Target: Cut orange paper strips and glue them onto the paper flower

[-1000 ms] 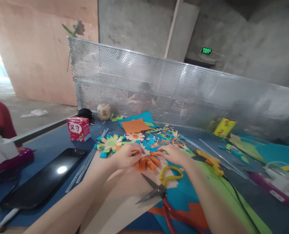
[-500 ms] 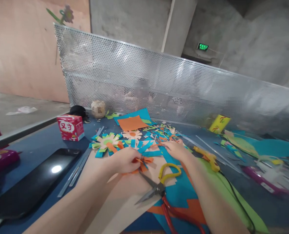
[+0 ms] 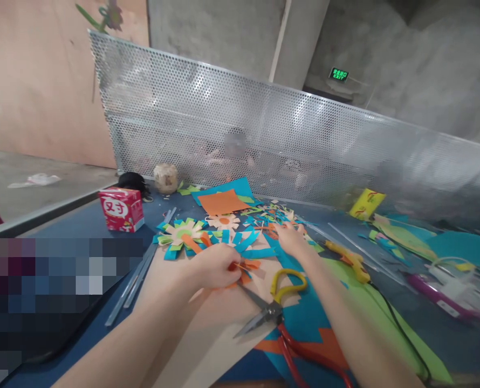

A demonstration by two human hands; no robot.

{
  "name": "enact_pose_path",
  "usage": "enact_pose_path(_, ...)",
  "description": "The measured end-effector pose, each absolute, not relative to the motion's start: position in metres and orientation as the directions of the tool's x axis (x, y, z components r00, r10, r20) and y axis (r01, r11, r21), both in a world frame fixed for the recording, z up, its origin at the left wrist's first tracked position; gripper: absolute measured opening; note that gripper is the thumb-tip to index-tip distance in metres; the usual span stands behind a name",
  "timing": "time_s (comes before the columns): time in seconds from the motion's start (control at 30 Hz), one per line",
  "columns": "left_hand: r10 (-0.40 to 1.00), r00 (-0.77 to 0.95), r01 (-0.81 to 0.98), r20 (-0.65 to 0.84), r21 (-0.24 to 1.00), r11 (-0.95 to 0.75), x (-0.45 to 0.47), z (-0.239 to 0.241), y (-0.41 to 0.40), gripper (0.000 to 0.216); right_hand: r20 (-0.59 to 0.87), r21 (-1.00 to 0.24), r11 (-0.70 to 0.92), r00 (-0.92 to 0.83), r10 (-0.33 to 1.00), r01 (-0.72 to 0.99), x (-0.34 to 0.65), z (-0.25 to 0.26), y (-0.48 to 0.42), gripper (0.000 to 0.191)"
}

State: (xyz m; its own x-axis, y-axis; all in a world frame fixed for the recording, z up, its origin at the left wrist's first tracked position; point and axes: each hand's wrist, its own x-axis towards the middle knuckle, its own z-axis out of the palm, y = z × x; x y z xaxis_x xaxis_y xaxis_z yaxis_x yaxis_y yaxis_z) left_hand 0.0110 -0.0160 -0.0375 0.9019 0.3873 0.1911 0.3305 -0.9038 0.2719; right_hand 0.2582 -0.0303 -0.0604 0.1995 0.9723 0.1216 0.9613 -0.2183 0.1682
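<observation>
Close in, the fingers (image 3: 228, 266) of the left hand (image 3: 213, 268) are curled shut, pinching an orange paper cutout (image 3: 247, 266) whose strips fan out to the right of the thumb. This cutout sits just below the middle of the frame, held just above a beige sheet (image 3: 207, 328) that lies under the left wrist. The right hand (image 3: 292, 240) is stretched further up the frame, its fingers (image 3: 281, 228) lying palm down at the near edge of a pile of paper scraps (image 3: 270, 215); I cannot tell whether they grip anything or only rest there.

Below and between the two hands lie scissors (image 3: 266, 312), blades pointing lower left, with a yellow loop handle. Left of the hands a paper flower (image 3: 182, 235) in blue, green and beige lies flat, and beside it a smaller flower (image 3: 224, 221). Further up is an orange sheet (image 3: 221, 202) on blue paper. A yellow glue gun (image 3: 347, 257) lies right of the right forearm, on the edge of a green sheet (image 3: 369, 318). A red carton (image 3: 122, 209) stands at the left on the blue tabletop (image 3: 78, 226), and a perforated metal screen (image 3: 264, 134) stands along the far edge.
</observation>
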Motion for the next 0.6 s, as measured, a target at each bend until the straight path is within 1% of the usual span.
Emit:
enact_pose_path(0.17,0.374,0.902,0.310,0.214,0.282,-0.908,0.012,-0.041,-0.014,0.011,0.134,0.179,-0.264,0.242,0.961,0.948,0.272,-0.060,-0.015,0.048)
enact_pose_path(0.27,0.382,0.901,0.315,0.207,0.295,-0.902,0.013,-0.041,-0.014,0.012,0.188,0.158,-0.331,0.301,0.935,0.930,0.280,-0.053,-0.006,0.048)
enact_pose_path(0.33,0.382,0.901,0.316,0.205,0.292,-0.903,0.013,-0.041,-0.014,0.013,0.215,0.136,-0.332,0.300,0.929,0.933,0.280,-0.047,0.000,0.049)
enact_pose_path(0.4,0.380,0.900,0.316,0.211,0.282,-0.906,0.013,-0.041,-0.014,0.013,0.207,0.117,-0.251,0.223,0.953,0.961,0.273,-0.043,0.005,0.046)
enact_pose_path(0.47,0.382,0.899,0.319,0.213,0.277,-0.906,0.013,-0.042,-0.013,0.013,0.178,0.100,-0.117,0.098,0.979,0.988,0.261,-0.042,0.011,0.044)
enact_pose_path(0.53,0.386,0.899,0.322,0.208,0.285,-0.903,0.013,-0.042,-0.013,0.013,0.152,0.088,0.003,-0.017,0.988,0.996,0.247,-0.045,0.017,0.045)
enact_pose_path(0.6,0.399,0.896,0.333,0.197,0.298,-0.895,0.013,-0.042,-0.013,0.013,0.129,0.082,0.076,-0.086,0.988,0.994,0.237,-0.050,0.024,0.047)
